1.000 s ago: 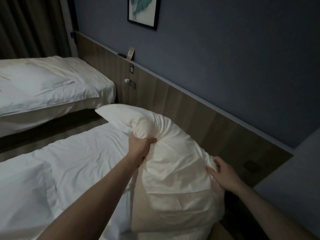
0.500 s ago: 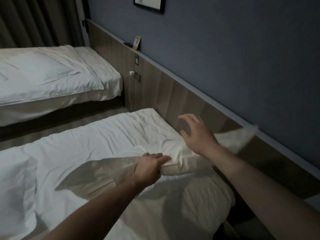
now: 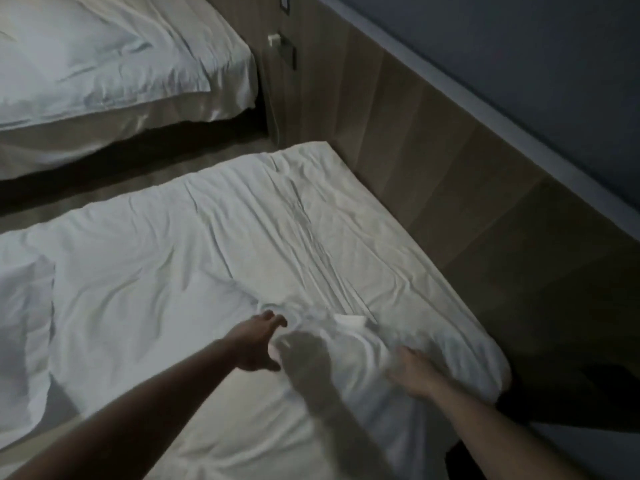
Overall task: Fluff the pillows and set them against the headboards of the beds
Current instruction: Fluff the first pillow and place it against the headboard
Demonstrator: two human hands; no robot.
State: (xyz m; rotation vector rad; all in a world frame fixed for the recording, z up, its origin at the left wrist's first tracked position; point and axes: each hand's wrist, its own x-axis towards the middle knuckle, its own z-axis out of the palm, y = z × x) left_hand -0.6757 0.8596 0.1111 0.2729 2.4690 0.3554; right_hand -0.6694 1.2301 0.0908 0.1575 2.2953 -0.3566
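Observation:
A white pillow (image 3: 349, 258) lies flat at the head of the near bed (image 3: 138, 271), its long side along the wooden headboard (image 3: 433, 150). My left hand (image 3: 258, 344) is at the pillow's near edge, fingers and thumb spread around a blurred bunch of fabric. My right hand (image 3: 412, 372) rests palm down on the pillow's near right corner, with its fingertips sunk in a fold. A second white pillow (image 3: 79, 46) lies on the far bed (image 3: 156, 109) at the top left.
A dark strip of floor (image 3: 121, 188) separates the two beds. A wall socket with a white plug and cable (image 3: 277, 39) sits on the headboard panel between them. A folded white duvet (image 3: 24, 323) lies at the left edge.
The pillow went from bunched and raised in both hands to lying flat beside the headboard. My left hand has loosened its grip, and my right hand has come down onto the pillow.

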